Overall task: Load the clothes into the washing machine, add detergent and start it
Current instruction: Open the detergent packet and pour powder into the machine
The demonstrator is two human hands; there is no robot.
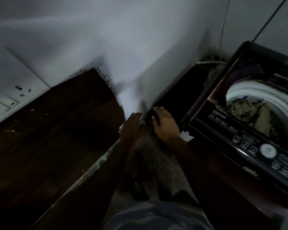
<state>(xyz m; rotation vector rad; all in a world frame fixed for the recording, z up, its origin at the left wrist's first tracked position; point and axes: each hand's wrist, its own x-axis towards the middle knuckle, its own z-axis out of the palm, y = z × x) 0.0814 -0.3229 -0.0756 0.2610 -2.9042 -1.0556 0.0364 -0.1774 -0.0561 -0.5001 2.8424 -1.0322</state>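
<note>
A dark maroon top-loading washing machine (pixel 211 113) stands at the right with its lid raised. Its white drum rim (pixel 256 93) is exposed, and beige and dark clothes (pixel 254 113) lie inside. A black control panel (pixel 249 143) with round buttons and a white dial runs along its front. My left hand (pixel 130 128) and my right hand (pixel 166 125) reach down side by side into the dim gap left of the machine, fingers extended, near the base of the wall. What lies under them is too dark to make out. A small white and pink scrap (pixel 186 136) shows by my right wrist.
A dark wooden door (pixel 56 130) with a metal edge strip (pixel 96 165) fills the left. A grey wall (pixel 123 47) rises behind, with a white switch plate (pixel 5 103) at far left. Cables (pixel 223 30) hang behind the machine. Speckled floor (pixel 156 163) lies below my arms.
</note>
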